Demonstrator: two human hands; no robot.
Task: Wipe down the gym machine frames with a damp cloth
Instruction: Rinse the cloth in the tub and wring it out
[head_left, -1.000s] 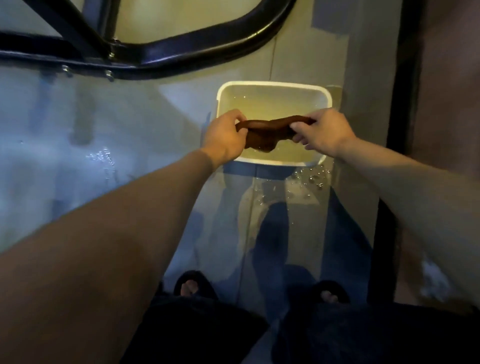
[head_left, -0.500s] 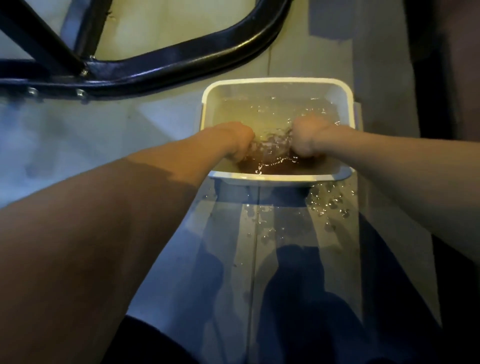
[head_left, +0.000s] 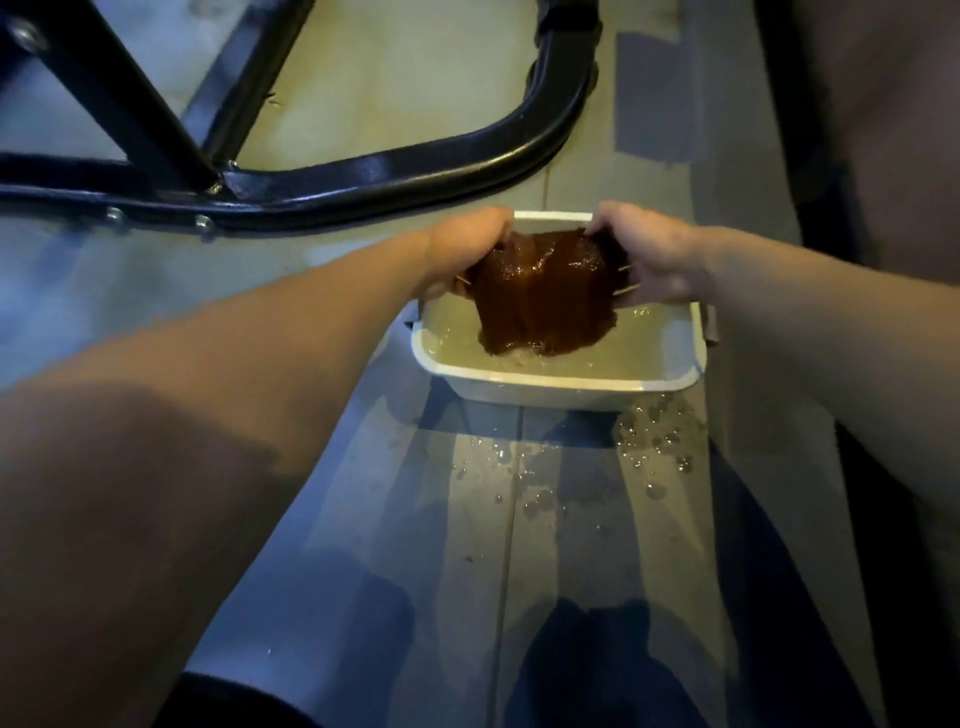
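Note:
A soaked brown cloth hangs spread between my two hands, its lower edge dipping into the water of a white rectangular basin on the floor. My left hand grips the cloth's left upper corner. My right hand grips the right upper corner. The black tubular frame of the gym machine curves along the floor just beyond the basin and runs off to the left.
Water drops lie splashed on the grey floor in front of the basin and to its right. A black upright bar of the machine rises at the upper left. A dark wall or post stands along the right edge.
Both hands plunged the bunched cloth into the basin water, then lifted it out and pulled it open, so it now hangs spread and dripping. The camera moved closer.

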